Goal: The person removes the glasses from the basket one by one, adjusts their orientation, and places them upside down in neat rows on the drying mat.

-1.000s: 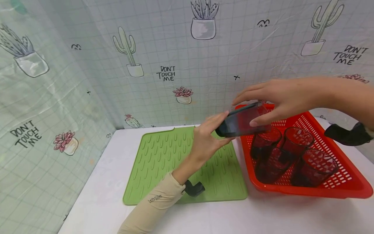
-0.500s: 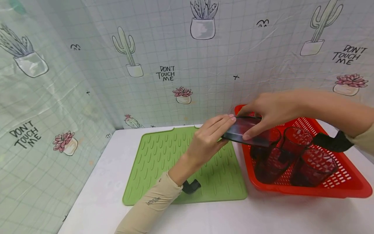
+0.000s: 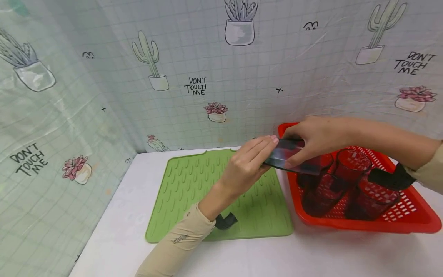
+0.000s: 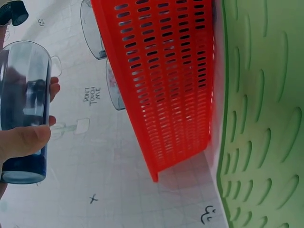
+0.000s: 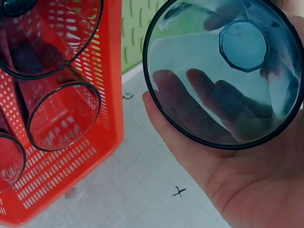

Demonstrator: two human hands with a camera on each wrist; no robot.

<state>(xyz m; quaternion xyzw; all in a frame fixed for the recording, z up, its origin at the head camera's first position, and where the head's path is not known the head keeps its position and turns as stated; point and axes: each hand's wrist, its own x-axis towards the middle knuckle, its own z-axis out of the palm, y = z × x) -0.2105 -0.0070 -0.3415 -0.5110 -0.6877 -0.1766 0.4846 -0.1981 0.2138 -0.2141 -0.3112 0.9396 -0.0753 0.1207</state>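
Observation:
A dark tinted glass (image 3: 277, 157) lies on its side in the air over the gap between the green mat (image 3: 187, 192) and the red basket (image 3: 363, 225). My left hand (image 3: 257, 156) holds its base end between thumb and fingers. My right hand (image 3: 294, 148) grips it from above near the rim. In the left wrist view the glass (image 4: 23, 95) has my thumb (image 4: 21, 142) across it. The right wrist view looks into the glass's mouth (image 5: 223, 71), with my palm (image 5: 228, 180) under it.
Three more dark glasses (image 3: 349, 165) (image 3: 375, 196) (image 3: 318, 192) stand in the red slotted basket (image 5: 111, 71) on the right of the white table. The green ridged mat (image 4: 261, 118) lies left of it. A cactus-print sheet forms the back and left walls.
The glass has come down a little and tilted flatter, and my right hand has lowered with it. My left hand stays on the base end.

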